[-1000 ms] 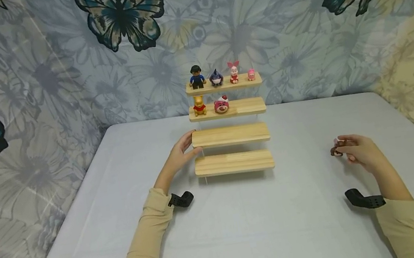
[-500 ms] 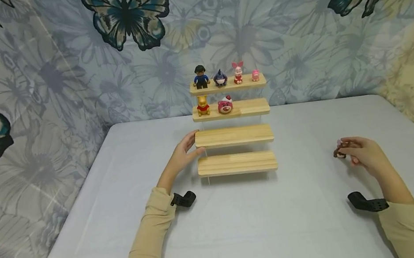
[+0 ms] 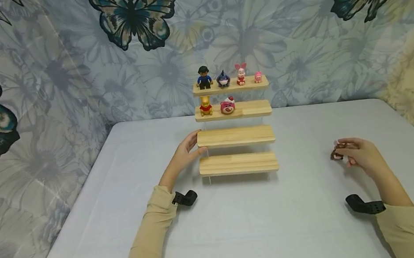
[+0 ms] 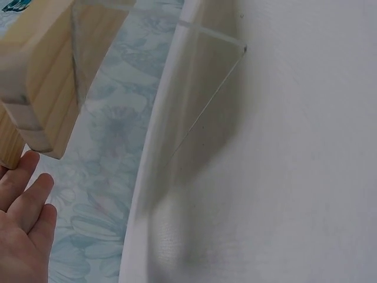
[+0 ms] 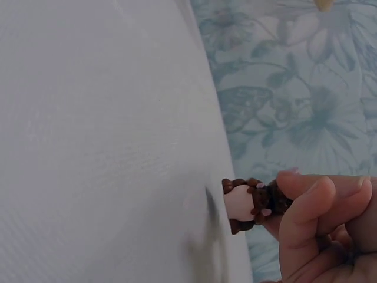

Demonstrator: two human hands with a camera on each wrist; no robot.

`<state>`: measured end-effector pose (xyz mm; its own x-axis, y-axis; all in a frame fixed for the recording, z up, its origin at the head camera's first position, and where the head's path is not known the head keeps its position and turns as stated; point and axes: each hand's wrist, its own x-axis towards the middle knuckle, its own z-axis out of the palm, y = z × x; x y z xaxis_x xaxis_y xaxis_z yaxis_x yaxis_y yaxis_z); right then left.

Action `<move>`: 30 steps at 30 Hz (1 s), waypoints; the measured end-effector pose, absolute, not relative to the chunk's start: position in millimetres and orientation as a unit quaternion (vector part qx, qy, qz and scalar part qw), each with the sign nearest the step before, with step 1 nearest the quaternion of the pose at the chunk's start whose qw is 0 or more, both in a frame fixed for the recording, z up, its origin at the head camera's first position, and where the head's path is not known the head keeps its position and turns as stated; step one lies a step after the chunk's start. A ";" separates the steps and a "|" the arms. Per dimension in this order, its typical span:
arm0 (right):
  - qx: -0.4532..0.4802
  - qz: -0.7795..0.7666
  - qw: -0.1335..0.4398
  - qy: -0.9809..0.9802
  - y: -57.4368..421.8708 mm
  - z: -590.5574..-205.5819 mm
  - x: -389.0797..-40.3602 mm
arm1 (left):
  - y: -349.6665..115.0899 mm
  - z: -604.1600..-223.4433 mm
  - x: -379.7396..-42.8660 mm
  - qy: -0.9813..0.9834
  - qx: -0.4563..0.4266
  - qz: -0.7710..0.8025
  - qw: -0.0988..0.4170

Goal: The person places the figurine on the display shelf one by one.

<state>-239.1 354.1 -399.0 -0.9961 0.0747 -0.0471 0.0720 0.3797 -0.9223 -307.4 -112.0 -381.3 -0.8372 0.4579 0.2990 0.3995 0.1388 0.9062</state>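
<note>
A small brown figurine with a pale belly is pinched between the thumb and fingers of my right hand, low over the right side of the table. The fingers cover its upper part. My left hand is at the left end of a stepped wooden display shelf, on its second step from the bottom. Its thumb lies at the front edge, and in the left wrist view the fairly straight fingers reach the board's end. Several figurines stand on the upper two steps, among them a yellow bear in red and a pink bear.
On the top step are a dark-haired figure in blue, a grey-purple donkey, a pink piglet and a smaller pink figure. The shelf stands on a white-covered table before a butterfly-patterned backdrop.
The head view has shifted slightly, so the shelf appears a little further right. Left hand stays at the shelf end; right hand still holds the brown figurine in nearly the same place.
</note>
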 end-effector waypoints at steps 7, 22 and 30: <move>-0.029 0.534 0.019 -0.845 343.7 -382.6 -242.6 | -112.1 -378.4 -306.5 0.756 0.283 0.590 0.023; 0.017 0.571 0.083 -0.817 323.0 -371.8 -272.4 | -108.9 -380.2 -307.8 0.752 0.279 0.597 0.022; 0.041 0.566 0.109 -0.816 309.8 -385.5 -302.4 | -109.3 -384.2 -309.3 0.749 0.285 0.598 0.019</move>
